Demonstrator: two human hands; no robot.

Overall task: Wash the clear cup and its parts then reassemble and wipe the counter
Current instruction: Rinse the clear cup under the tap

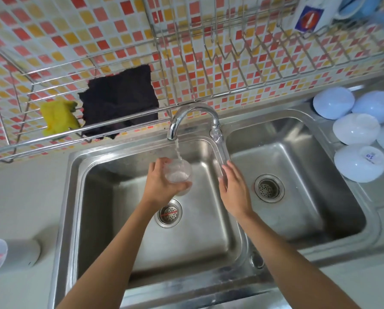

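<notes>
Far left on the counter (19, 192), a white container (10, 256) is lying on its side. Above it, on the wire rack (59, 139), a yellow sponge (58, 118) is sitting just beside a dark cloth (119, 101).

Moving into the left basin (186, 230) of the steel sink: the left hand (162, 184) is gripping the clear cup (178, 176), fingers and thumb curled round its wall, mouth tipped up under the tap (193, 118). Water (177, 150) is running straight down into the cup and frothing at the bottom. Below the hand, the drain strainer (168, 212) is showing something thin and red across it.

Next, the right hand (233, 188) is hovering over the divider between the two basins, fingers straight and relaxed, holding nothing. Just at its fingertips a long clear part (221, 148) is lying along that divider; whether the hand is touching it, hard to say.

The right basin (298, 186) is showing its own drain (269, 188). On the far right ledge, white bowls (356, 128) are sitting upside down, clustered close together.
</notes>
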